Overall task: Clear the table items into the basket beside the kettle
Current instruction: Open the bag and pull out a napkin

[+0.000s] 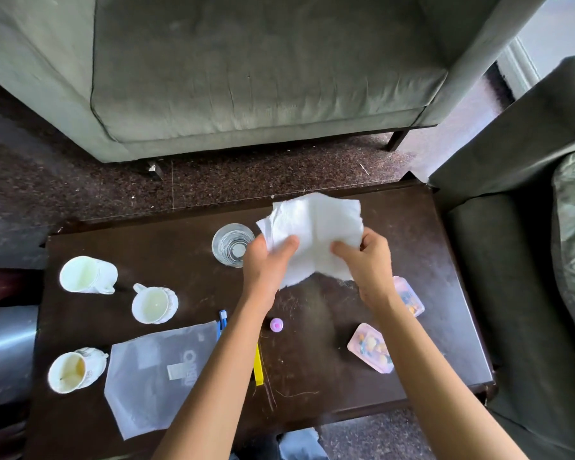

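Both hands hold a white paper towel (316, 230) above the dark wooden table (412, 234). My left hand (266, 263) grips its left side and my right hand (365, 257) pinches its right side. On the table lie a clear glass (230, 244), three white mugs (87, 274) (155, 304) (73, 370), a frosted plastic bag (156, 370), a blue pen (222, 322), a yellow pen (258, 366), a small pink cap (276, 324) and two pink packets (372, 348) (410, 297). No basket or kettle shows.
A grey-green armchair (263, 71) stands beyond the table on dark carpet (80, 194). A dark sofa (518, 260) borders the table's right side. A shiny metal object (10, 353) sits at the left edge.
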### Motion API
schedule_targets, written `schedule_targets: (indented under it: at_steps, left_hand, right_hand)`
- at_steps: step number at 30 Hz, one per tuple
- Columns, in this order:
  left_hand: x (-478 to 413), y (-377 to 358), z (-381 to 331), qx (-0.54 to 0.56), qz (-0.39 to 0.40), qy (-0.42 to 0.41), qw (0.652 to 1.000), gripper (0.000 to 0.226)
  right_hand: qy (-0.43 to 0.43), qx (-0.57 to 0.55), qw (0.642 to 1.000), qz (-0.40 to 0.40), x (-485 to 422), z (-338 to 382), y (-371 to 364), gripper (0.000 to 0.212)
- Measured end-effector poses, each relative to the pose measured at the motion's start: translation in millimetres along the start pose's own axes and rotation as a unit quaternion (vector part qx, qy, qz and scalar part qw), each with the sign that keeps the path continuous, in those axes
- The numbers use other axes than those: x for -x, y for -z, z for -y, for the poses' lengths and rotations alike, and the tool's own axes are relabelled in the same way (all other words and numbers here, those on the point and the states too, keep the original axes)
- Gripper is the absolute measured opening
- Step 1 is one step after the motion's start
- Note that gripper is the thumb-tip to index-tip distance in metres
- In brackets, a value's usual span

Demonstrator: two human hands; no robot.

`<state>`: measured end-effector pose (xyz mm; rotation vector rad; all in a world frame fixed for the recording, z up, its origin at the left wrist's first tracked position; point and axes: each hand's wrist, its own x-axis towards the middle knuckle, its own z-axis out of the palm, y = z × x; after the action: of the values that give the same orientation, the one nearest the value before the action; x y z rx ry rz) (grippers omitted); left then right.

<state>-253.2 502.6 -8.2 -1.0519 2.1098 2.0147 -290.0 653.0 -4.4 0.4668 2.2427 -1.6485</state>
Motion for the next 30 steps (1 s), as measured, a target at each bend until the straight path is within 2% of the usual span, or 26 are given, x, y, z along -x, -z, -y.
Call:
schedule_targets:
  at_steps: [3,6,9,12,15,17,19,22,25,30]
  left_hand:
    - [-13.4,-16.8,-5.6,-0.005,0.002,-0.036,0.999,0.009]
    - [-26.3,-33.4,-0.2,-0.047,0.002,-0.048,0.998,0.016]
    - [-33.9,-44.2,7.3,-0.11,-0.014,-0.051,0.992,0.025]
    - [-36.6,-48.0,13.0,-0.159,-0.029,-0.073,0.984,0.023]
    - [-39.5,-50.6,14.8,-0.189,-0.022,-0.106,0.976,0.019]
    - [-41.3,-51.6,13.5,-0.185,-0.024,-0.123,0.975,0.021]
    - [-43.4,-51.2,12.5,-0.225,-0.06,-0.146,0.962,0.017]
    - [-45.5,-47.8,11.1,-0.285,-0.085,-0.187,0.936,0.019]
    - [-47.4,-45.9,13.9,-0.324,-0.076,-0.19,0.923,0.023]
    - [-42.5,-47.4,19.5,-0.394,-0.015,-0.16,0.905,0.011]
  right_hand:
    - [0.089,0.0,0.993,-0.073,-5.9,9.5,-5.9,0.004]
    - [0.103,0.022,0.988,-0.112,-19.0,2.4,-17.9,0.013]
    - [0.085,0.04,0.99,-0.102,-30.9,-9.1,-28.0,0.009]
    - [0.082,0.028,0.992,-0.093,-36.0,-13.7,-33.1,0.018]
    - [0.079,0.066,0.991,-0.08,-43.2,-18.9,-37.6,0.005]
    - [0.095,0.108,0.987,-0.069,-48.0,-22.2,-38.8,0.013]
    - [0.134,0.149,0.977,-0.067,-48.5,-21.9,-38.1,0.024]
    - [0.168,0.19,0.962,-0.098,-45.3,-17.0,-34.4,0.026]
    - [0.143,0.25,0.952,-0.105,-45.0,-14.8,-34.3,0.018]
    - [0.07,0.342,0.935,-0.066,-47.0,-24.8,-34.0,0.015]
